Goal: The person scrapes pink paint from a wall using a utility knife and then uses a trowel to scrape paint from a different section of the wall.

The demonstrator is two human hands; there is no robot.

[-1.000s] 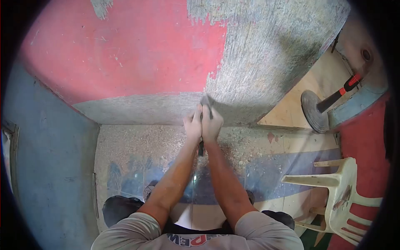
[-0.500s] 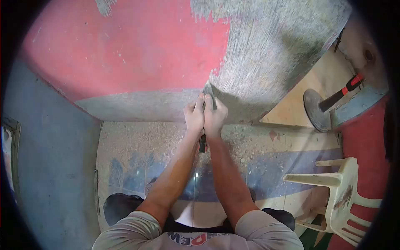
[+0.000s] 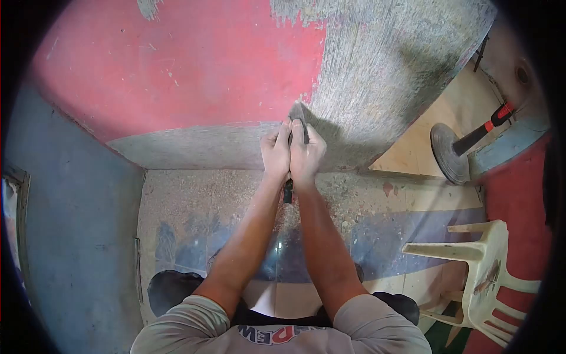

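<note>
I see left hand (image 3: 275, 152) and right hand (image 3: 308, 152) together, dusty, clamped around scraper (image 3: 298, 110); flat blade at wall (image 3: 377, 76), where smooth red paint (image 3: 194, 71) meets rough, streaked grey. Gritty debris (image 3: 230, 186) below.

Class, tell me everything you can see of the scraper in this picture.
The scraper has a grey, metal-looking blade pointing up the wall, its tip seemingly touching it near the ragged pink paint. A dark handle end shows between the forearms. The left hand and right hand clasp it together, hiding its middle.
</note>
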